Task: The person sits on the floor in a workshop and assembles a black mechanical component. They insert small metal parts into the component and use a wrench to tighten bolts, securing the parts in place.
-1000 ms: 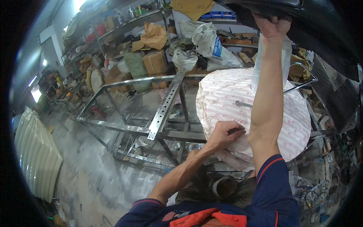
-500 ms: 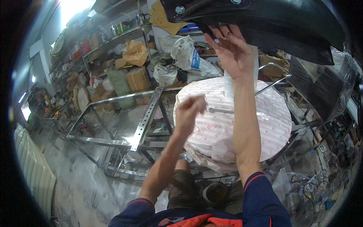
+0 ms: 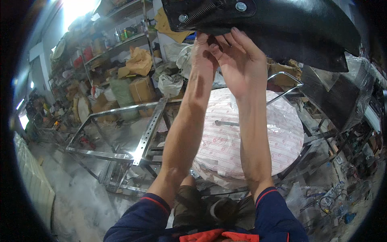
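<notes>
Cluttered shelves [image 3: 117, 44] stand far left; both hands work under the black panel [image 3: 282, 28]; left hand [image 3: 202, 52] fingers hidden, right hand [image 3: 238, 64] fingers spread, likely fitting a fastener; next needs steady alignment

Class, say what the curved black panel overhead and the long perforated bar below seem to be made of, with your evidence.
Black panel: probably moulded plastic, possibly painted metal; smooth, semi-gloss with soft highlights. Perforated bar: bare metal, likely steel; bright silvery sheen and a punched row of holes.

The curved panel [image 3: 282, 28] overhead was glossy black, the wrapped round bundle [image 3: 250, 137] white with pink print (fine rows), sleeves [image 3: 141, 220] navy, red-trimmed.
</notes>
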Available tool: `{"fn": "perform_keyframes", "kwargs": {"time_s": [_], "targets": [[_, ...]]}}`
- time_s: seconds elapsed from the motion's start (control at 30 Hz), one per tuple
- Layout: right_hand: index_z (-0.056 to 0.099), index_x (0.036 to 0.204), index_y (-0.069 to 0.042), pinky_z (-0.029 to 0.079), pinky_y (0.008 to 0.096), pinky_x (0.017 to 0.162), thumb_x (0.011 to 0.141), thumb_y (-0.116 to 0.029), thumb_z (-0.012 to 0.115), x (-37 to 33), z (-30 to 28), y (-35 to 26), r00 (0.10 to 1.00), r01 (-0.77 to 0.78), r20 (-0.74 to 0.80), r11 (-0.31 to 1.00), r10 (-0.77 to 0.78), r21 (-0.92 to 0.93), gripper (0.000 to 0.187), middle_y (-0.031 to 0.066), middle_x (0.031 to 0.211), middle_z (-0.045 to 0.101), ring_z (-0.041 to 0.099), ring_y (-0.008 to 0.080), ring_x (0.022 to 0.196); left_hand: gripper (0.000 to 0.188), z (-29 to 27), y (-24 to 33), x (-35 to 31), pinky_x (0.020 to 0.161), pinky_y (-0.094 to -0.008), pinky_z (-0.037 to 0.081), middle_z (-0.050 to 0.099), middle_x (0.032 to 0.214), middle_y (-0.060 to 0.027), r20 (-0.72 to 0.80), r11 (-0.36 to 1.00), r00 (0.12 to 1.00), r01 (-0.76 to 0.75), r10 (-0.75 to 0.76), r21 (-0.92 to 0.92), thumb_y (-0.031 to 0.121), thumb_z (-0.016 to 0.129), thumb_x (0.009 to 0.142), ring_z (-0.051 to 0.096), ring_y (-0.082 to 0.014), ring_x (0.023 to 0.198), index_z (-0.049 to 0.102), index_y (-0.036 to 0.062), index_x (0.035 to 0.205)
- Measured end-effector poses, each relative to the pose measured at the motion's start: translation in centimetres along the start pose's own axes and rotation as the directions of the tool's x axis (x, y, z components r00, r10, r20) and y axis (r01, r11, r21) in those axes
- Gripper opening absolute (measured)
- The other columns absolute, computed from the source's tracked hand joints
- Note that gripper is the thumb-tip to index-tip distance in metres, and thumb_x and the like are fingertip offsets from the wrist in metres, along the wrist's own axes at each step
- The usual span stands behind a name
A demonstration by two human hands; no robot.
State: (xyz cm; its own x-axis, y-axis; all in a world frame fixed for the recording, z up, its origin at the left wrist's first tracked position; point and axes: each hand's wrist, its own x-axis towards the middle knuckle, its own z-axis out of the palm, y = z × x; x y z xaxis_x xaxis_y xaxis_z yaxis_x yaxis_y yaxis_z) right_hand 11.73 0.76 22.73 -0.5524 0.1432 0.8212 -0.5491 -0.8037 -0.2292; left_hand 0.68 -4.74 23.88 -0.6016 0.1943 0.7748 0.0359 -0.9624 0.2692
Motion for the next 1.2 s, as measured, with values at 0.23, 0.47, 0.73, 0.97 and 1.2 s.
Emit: {"fn": "perform_keyframes", "kwargs": {"time_s": [0.23,0.47,0.73,0.97,1.2], "targets": [[0.059,0.095,-0.007,0.049,0.0398,0.087,0.09,-0.004,0.068,-0.8,2.4,0.5,0.998,-0.026,-0.064,0.999,0.024,-0.03,0.01,0.0081,0.1,0.066,0.062,0.0216,0.1,0.027,-3.1,-2.8,3.4,0.091,-0.0337,0.055,0.067,0.118,-0.0077,0.072,0.989,0.997,-0.027,0.037,-0.143,0.023,0.053,0.1,0.064,-0.023,0.105,0.063,0.0084,0.12],[0.068,0.098,-0.003,0.042,0.037,0.089,0.093,-0.012,0.067,-0.7,0.5,-1.2,0.998,-0.04,0.041,0.99,0.046,-0.134,0.011,0.0111,0.104,0.069,0.059,0.0244,0.111,0.028,-2.5,-5.7,4.6,0.092,-0.0344,0.055,0.067,0.118,-0.0081,0.084,0.955,0.996,-0.016,0.042,-0.295,0.024,0.053,0.1,0.064,-0.0233,0.106,0.063,0.0081,0.121],[0.069,0.097,-0.001,0.043,0.0385,0.09,0.094,-0.012,0.065,-0.8,1.3,-1.1,0.997,-0.058,0.037,0.992,0.063,-0.116,0.012,0.0147,0.107,0.07,0.06,0.0287,0.112,0.029,-2.3,-4.7,4.7,0.093,-0.0353,0.054,0.067,0.118,-0.0085,0.087,0.953,0.995,-0.021,0.05,-0.302,0.025,0.053,0.101,0.064,-0.0237,0.106,0.063,0.0077,0.121],[0.07,0.095,0.0,0.043,0.0394,0.09,0.093,-0.011,0.066,-1.2,1.6,-1.5,0.999,-0.035,-0.034,0.99,0.031,-0.136,0.012,0.0173,0.111,0.069,0.061,0.0299,0.113,0.029,-2.0,-6.3,4.3,0.094,-0.036,0.054,0.067,0.119,-0.0088,0.098,0.948,0.995,0.003,0.03,-0.318,0.027,0.053,0.101,0.063,-0.0241,0.107,0.063,0.0073,0.121],[0.068,0.088,-0.006,0.045,0.0372,0.087,0.086,-0.007,0.072,-0.2,0.4,0.5,0.987,-0.1,0.132,0.99,0.087,0.097,0.005,0.0063,0.09,0.066,0.061,0.0202,0.09,0.031,-2.1,-5.2,4.5,0.095,-0.0367,0.053,0.067,0.119,-0.0092,0.113,0.948,0.992,-0.01,0.048,-0.318,0.028,0.053,0.102,0.063,-0.0244,0.107,0.063,0.007,0.122]]}}
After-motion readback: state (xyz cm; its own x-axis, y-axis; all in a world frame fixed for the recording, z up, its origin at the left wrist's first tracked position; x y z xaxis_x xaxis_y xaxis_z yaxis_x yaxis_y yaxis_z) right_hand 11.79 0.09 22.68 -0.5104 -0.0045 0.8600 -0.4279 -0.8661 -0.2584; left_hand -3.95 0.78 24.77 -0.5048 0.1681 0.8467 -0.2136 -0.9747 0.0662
